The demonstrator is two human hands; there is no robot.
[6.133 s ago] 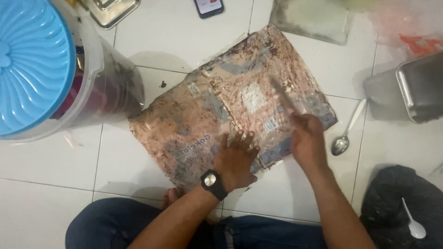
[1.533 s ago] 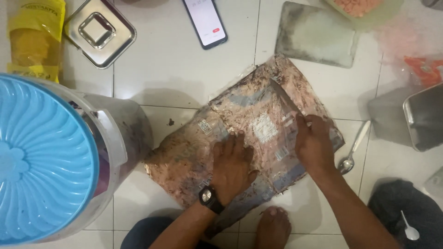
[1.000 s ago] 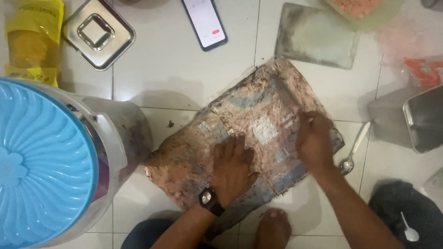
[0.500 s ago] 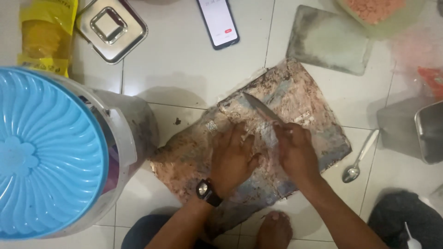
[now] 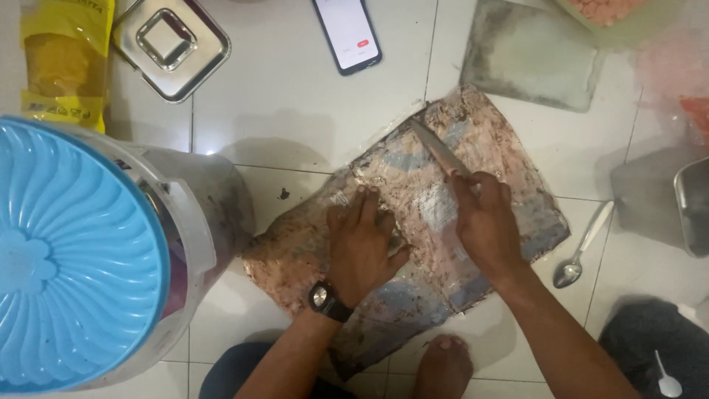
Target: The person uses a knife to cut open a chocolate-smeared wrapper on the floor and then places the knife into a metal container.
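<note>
A large flat plastic bag (image 5: 509, 185) smeared with pinkish paste lies on the white tile floor. My left hand (image 5: 362, 247), with a black wristwatch, presses flat on the bag's middle. My right hand (image 5: 484, 222) grips a knife (image 5: 437, 150) whose blade lies on the bag, pointing up and to the left. A bare foot (image 5: 442, 366) rests at the bag's near edge.
A big container with a blue ribbed lid (image 5: 70, 255) stands at the left. Beyond it lie a yellow packet (image 5: 63, 63), a square steel lid (image 5: 171, 44) and a phone (image 5: 347, 33). A grey mat (image 5: 528, 55), a metal spoon (image 5: 583, 247) and a steel tin (image 5: 694, 214) are at the right.
My right hand has shifted left along the bag and now holds the knife blade across its middle. My left hand stays pressed on the bag. The view has drifted slightly.
</note>
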